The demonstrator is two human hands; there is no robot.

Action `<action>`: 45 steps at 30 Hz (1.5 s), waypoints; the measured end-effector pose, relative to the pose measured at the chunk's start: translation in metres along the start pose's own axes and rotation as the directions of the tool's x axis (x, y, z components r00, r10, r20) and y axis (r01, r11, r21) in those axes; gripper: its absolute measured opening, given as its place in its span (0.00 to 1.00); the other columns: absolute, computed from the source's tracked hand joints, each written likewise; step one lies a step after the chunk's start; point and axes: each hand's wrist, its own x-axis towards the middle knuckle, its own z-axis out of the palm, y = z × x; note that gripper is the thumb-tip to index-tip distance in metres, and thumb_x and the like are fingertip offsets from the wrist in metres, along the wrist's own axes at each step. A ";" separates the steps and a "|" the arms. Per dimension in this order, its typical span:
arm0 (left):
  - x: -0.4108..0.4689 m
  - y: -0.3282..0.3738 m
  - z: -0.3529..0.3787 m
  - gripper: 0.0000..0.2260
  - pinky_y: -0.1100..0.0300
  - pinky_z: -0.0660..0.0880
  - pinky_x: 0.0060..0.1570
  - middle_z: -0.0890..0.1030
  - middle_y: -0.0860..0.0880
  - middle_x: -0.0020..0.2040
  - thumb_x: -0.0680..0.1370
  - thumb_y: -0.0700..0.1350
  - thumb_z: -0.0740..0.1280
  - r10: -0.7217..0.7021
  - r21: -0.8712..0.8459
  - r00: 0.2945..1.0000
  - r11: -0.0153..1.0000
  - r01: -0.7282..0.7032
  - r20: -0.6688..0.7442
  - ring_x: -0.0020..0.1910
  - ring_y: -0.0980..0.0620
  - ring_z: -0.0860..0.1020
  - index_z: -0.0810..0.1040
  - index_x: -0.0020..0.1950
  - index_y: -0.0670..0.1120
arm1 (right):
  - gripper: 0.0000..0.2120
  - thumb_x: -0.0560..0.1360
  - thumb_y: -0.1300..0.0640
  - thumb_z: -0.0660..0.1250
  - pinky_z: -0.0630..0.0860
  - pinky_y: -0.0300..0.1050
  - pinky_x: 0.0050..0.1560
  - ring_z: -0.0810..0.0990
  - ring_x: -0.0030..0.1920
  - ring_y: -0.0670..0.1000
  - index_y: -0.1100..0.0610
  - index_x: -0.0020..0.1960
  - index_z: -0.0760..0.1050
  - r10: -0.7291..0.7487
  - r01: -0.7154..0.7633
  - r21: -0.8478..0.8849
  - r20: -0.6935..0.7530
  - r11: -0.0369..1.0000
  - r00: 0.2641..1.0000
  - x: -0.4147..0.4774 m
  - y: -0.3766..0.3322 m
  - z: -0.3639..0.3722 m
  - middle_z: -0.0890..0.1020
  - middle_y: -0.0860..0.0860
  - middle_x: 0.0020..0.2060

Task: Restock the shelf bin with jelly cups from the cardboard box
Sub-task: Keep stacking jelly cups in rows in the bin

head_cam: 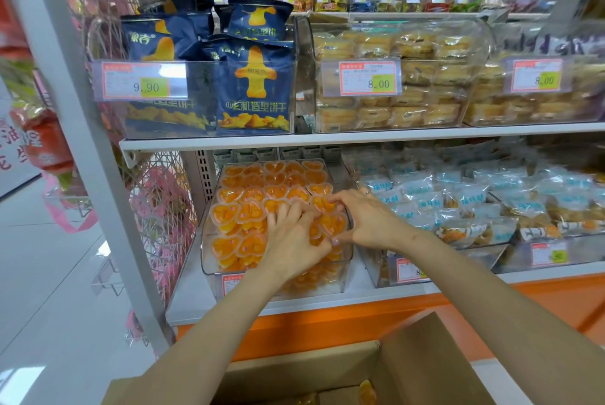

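Note:
A clear shelf bin (207,251) on the lower shelf is heaped with orange heart-shaped jelly cups (242,208). My left hand (291,237) lies on top of the pile near the bin's front, its fingers resting on the cups. My right hand (370,218) is at the bin's right side, its thumb and forefinger curved round a few cups at the front right corner. The open cardboard box (425,359) sits below my arms at the bottom of the view, with an orange jelly cup (366,393) showing inside it.
Right of the bin stands another clear bin of blue-white wrapped snacks (458,201). The shelf above (360,136) holds dark blue biscuit bags (252,87) and bins of small cakes (393,93). A wire rack with hanging goods (157,208) is at the left, beside a white upright.

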 end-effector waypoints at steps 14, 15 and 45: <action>-0.029 -0.003 -0.013 0.19 0.57 0.64 0.51 0.76 0.48 0.52 0.71 0.53 0.57 0.135 -0.161 0.971 0.973 -0.168 -0.197 0.52 0.49 0.70 0.76 0.56 0.46 | 0.26 0.68 0.49 0.74 0.67 0.45 0.59 0.71 0.59 0.53 0.52 0.64 0.72 -0.090 0.089 -0.019 -0.139 0.996 0.986 -0.017 -0.009 -0.017 0.76 0.52 0.57; -0.045 -0.001 -0.011 0.16 0.58 0.66 0.48 0.77 0.48 0.48 0.71 0.51 0.58 0.145 -0.204 0.957 0.959 -0.198 -0.250 0.49 0.50 0.72 0.77 0.52 0.45 | 0.20 0.69 0.51 0.73 0.70 0.45 0.56 0.73 0.54 0.52 0.53 0.59 0.76 -0.134 0.139 0.014 -0.200 0.990 0.971 -0.025 -0.011 -0.018 0.78 0.52 0.52; -0.304 -0.034 0.302 0.20 0.52 0.65 0.68 0.63 0.43 0.70 0.76 0.48 0.66 0.078 -0.175 0.238 0.891 0.418 0.968 0.68 0.43 0.65 0.70 0.68 0.49 | 0.30 0.72 0.49 0.70 0.64 0.48 0.68 0.60 0.71 0.60 0.52 0.71 0.66 0.071 0.118 -0.120 0.930 0.986 0.360 -0.213 0.078 0.339 0.53 0.54 0.74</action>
